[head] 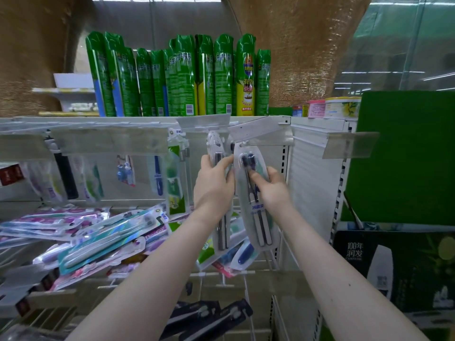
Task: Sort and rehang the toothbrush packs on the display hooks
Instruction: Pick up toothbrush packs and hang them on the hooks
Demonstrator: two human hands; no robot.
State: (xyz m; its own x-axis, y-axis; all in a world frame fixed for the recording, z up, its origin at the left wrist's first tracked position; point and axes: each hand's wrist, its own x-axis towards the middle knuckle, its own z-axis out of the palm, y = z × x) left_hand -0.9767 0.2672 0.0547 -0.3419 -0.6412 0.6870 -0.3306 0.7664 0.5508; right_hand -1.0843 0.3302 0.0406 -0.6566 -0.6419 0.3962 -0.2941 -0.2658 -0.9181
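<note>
Head view. Both arms reach forward to the middle of the display, the hands side by side at the same height.

The left hand (214, 183) grasps a hanging pack (216, 148). Its fingers (225, 162) curl over the pack's right edge onto the front. This left pack hangs upright, with its lower part showing below the wrist.

The right hand (273, 188) pinches a twin-brush pack (256, 217) just right of the first. The thumb lies across the front and the fingers are behind the right edge. This pack is tilted slightly, top to the left, and its top sits directly under a clear label holder (261, 132). Whether its hole is on a hook cannot be told. The two packs are just beside each other; contact between them cannot be confirmed.

Further packs hang to the left, among them a green one (175, 178) and a blue brush (158, 175). Lower left, a loose pile of packs (98, 237) lies in a wire basket (39, 313). Black packs (209, 313) lie near, below the arms.

Green spray cans (197, 77) stand in a row on the top shelf (73, 118), far. A green board (406, 156) stands at right, with a black box (406, 267) below it.
</note>
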